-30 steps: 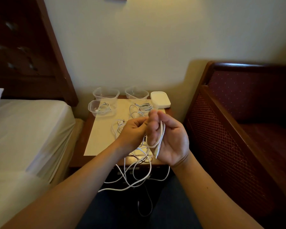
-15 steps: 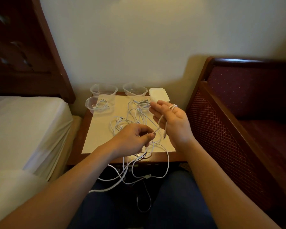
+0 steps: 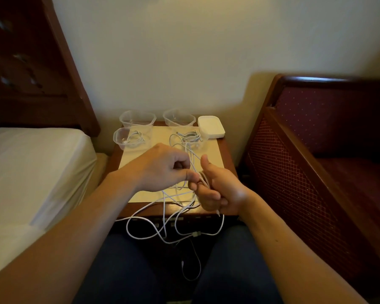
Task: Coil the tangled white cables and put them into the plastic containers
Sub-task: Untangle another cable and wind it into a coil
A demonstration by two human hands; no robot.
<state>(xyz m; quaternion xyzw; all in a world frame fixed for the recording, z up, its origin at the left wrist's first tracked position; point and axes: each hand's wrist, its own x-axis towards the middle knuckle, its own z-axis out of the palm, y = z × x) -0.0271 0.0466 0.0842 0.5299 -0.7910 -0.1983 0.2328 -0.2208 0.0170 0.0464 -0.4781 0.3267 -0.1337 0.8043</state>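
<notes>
Half a second ago the right hand lay open, palm up, higher over the tabletop; now its fingers are curled round several turns of the white cable, thumb raised, at centre frame. The left hand has risen from below to meet it, thumb and fingers pinching the strand just beside the right fingertips. At lower centre, the slack cable hangs in loose loops off the front edge of the nightstand over dark trousers. More tangled cable lies on the pale mat behind the hands. Beyond, at upper centre, stand clear plastic containers: the near-left one holds a coiled cable, two more stand against the wall, and a white lidded box sits to their right. A bed flanks the left, a red upholstered bench the right, leaving a narrow gap.
</notes>
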